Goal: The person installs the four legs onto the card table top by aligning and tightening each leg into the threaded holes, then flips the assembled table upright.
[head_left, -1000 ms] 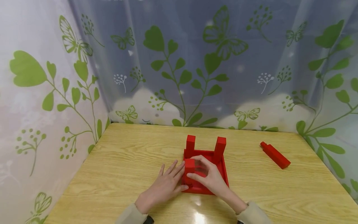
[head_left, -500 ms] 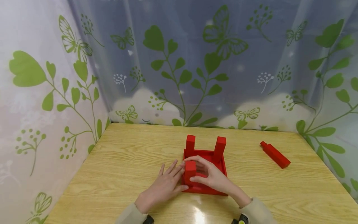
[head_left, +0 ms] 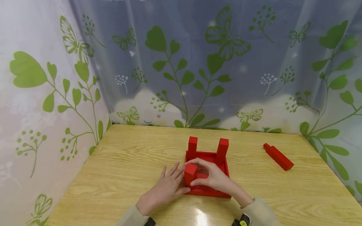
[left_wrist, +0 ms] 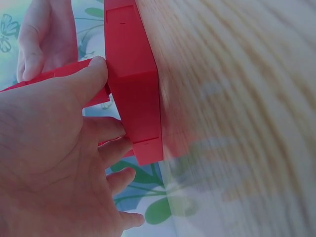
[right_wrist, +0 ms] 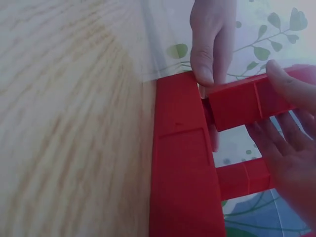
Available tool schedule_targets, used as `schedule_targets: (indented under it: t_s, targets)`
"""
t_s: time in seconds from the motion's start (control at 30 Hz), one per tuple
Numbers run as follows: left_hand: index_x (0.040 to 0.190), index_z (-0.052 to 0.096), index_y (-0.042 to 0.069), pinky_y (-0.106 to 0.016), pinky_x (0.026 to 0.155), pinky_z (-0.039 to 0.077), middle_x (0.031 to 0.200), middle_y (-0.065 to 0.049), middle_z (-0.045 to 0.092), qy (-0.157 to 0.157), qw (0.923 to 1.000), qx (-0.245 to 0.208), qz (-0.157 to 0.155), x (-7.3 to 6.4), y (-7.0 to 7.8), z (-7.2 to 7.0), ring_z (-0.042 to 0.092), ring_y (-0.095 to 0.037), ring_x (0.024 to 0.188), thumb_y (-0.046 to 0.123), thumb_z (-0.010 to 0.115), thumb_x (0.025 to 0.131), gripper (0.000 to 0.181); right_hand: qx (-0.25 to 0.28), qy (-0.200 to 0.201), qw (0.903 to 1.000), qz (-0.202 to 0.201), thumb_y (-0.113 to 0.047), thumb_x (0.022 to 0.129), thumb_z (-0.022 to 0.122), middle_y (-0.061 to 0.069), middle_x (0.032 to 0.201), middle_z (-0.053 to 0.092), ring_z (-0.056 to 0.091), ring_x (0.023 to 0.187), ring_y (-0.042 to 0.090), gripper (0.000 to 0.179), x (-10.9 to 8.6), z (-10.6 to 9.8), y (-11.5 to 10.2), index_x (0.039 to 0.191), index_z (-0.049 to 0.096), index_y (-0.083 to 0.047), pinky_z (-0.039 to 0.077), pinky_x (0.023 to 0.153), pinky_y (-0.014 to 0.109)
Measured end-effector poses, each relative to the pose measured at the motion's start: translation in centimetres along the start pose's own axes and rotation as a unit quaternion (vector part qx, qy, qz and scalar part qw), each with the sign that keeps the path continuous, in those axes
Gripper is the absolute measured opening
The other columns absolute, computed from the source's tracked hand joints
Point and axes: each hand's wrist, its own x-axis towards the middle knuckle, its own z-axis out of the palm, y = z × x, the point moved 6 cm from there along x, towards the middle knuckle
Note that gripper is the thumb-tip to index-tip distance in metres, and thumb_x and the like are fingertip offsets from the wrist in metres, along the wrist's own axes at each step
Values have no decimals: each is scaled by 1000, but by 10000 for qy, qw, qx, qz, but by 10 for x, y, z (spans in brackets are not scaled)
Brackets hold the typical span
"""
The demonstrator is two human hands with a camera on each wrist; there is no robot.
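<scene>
A red square table top (head_left: 207, 192) lies upside down on the wooden table, its raised rim facing up. Two red legs, the back left one (head_left: 192, 147) and the back right one (head_left: 222, 150), stand upright at its far corners. My right hand (head_left: 216, 178) grips a third red leg (head_left: 190, 175) between thumb and fingers at the near left corner. A short stretch of peg (right_wrist: 207, 111) shows between this leg and the top in the right wrist view. My left hand (head_left: 167, 186) has its fingers spread, with thumb and fingertips touching the top's left corner.
A loose red leg (head_left: 278, 157) with a narrow peg end lies on the wooden table (head_left: 127, 157) to the right. Patterned curtains (head_left: 181, 62) with green leaves and butterflies hang behind the table and along its sides.
The third leg has turned about its length, so its end face sits at a different angle. My right fingers and wrist have shifted slightly around it. The left hand stays put.
</scene>
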Motion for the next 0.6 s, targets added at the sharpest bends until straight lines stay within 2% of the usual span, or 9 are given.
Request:
schedule_targets:
  t_s: [0.13, 0.2, 0.37, 0.6]
  targets:
    - [157, 39, 10, -72, 115, 17, 165, -7, 32, 28, 10000, -16, 25, 0, 0, 1, 20, -36, 154, 48, 55, 102, 69, -374, 430, 9984, -20, -24, 82, 86, 0, 118, 67, 67, 105, 12, 52, 4, 2, 3, 126, 61, -16, 55, 94, 29]
    - [157, 38, 9, -72, 115, 17, 165, -7, 31, 21, 10000, -14, 26, 0, -1, 1, 20, -36, 154, 48, 55, 102, 70, -558, 563, 9968, -55, -26, 81, 87, -1, 113, 68, 66, 100, 12, 50, 5, 3, 4, 122, 61, -15, 55, 91, 30]
    - [158, 36, 7, -71, 115, 16, 166, -5, 29, -10, 10000, -44, 12, -1, -1, 2, 18, -34, 155, 49, 55, 102, 72, -1011, 795, 9917, -10, -30, 81, 87, 2, 112, 68, 61, 100, 9, 50, 6, 6, 4, 120, 61, -12, 52, 89, 29]
    - [158, 35, 8, -72, 115, 15, 167, -4, 27, -42, 9999, -105, 13, -1, -2, 1, 17, -34, 155, 50, 54, 102, 73, -1111, 962, 9891, -32, -31, 83, 86, 3, 120, 66, 59, 107, 10, 49, 7, 9, 1, 123, 63, -14, 49, 87, 30]
